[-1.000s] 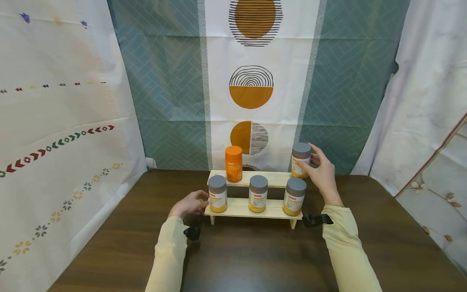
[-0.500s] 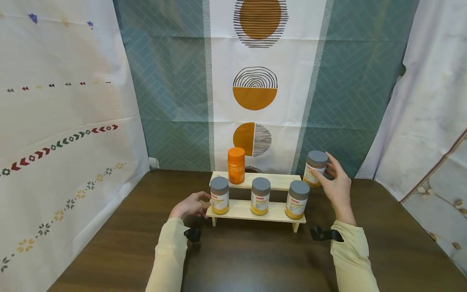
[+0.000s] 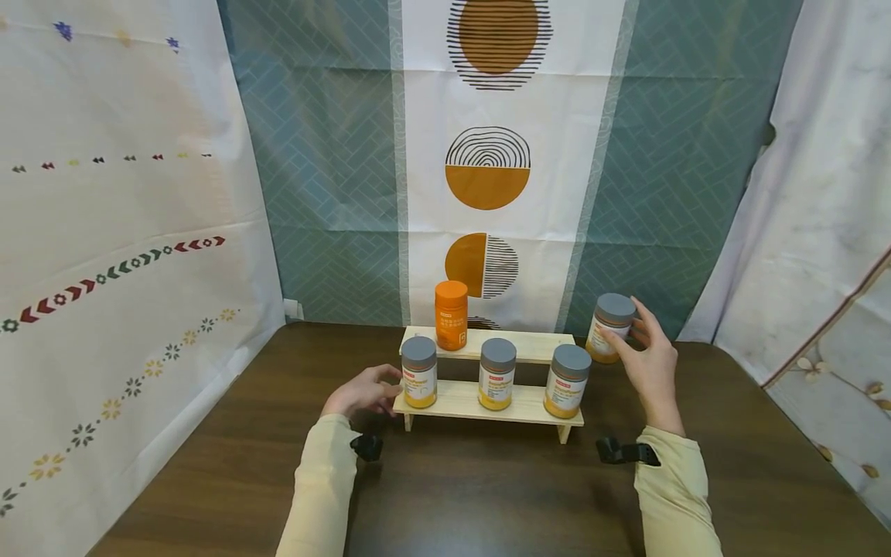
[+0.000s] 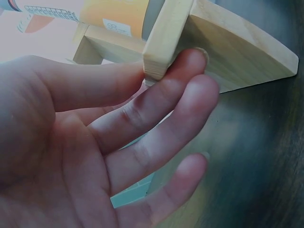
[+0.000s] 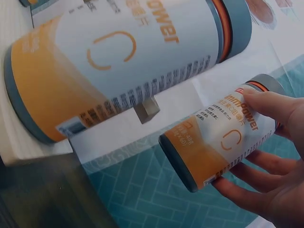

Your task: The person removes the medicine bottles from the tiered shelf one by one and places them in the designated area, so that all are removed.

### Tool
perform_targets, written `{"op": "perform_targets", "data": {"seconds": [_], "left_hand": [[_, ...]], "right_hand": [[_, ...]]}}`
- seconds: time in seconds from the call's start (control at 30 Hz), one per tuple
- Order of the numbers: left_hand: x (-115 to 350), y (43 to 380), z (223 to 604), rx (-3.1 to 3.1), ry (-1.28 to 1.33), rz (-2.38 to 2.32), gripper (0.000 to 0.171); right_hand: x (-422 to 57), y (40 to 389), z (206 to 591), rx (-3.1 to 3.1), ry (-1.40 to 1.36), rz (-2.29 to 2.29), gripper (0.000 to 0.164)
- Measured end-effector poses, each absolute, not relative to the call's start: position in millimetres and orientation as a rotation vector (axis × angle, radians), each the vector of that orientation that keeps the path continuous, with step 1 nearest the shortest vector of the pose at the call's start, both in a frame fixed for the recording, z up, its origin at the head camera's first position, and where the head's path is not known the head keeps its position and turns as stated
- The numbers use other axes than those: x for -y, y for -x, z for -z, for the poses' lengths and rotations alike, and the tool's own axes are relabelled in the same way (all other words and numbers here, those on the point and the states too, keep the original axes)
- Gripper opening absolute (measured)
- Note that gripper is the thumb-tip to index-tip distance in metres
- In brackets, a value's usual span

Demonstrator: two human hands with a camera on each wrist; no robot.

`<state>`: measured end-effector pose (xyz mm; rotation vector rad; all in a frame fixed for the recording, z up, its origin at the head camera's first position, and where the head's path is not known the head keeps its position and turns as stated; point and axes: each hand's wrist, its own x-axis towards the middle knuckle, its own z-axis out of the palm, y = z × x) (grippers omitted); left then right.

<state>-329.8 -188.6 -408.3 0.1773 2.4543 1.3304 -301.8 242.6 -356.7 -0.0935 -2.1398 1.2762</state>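
In the head view my right hand [image 3: 654,371] holds a supplement jar [image 3: 600,342] with a grey lid and white-and-yellow label, in the air right of the upper shelf. The right wrist view has this jar tilted between thumb and fingers. My left hand [image 3: 363,391] pinches the left end of a two-tier wooden rack [image 3: 455,394]; in the left wrist view thumb and fingers meet at the board end [image 4: 156,61]. Three matching jars stand on the lower tier: left [image 3: 419,379], middle [image 3: 497,379] and right [image 3: 567,387]. On the upper tier stands an orange bottle [image 3: 451,317].
The rack stands on a dark wooden table [image 3: 480,487]. Behind it hangs a green-and-white patterned cloth [image 3: 320,193]. White cloths line the left side [image 3: 139,271] and the right side [image 3: 800,232].
The right hand has carried its jar off the right end of the upper tier, rightward and slightly nearer. The left hand stays at the rack's end. The view has shifted a little.
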Motion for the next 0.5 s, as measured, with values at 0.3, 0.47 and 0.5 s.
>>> {"op": "perform_targets", "data": {"seconds": [0.3, 0.47, 0.5], "left_hand": [[184.7, 328.3, 407.8, -2.462, -0.172, -1.345, 0.037], [184.5, 327.6, 409.1, -2.468, -0.201, -1.357, 0.036], [184.9, 327.4, 410.1, -2.469, -0.201, -1.361, 0.036]], "right_hand": [[-249.2, 301.8, 359.7, 2.129, 0.111, -1.259, 0.068], [-252.5, 303.4, 363.6, 2.147, 0.149, -1.258, 0.067], [-253.0, 303.8, 364.8, 2.154, 0.157, -1.258, 0.067]]}}
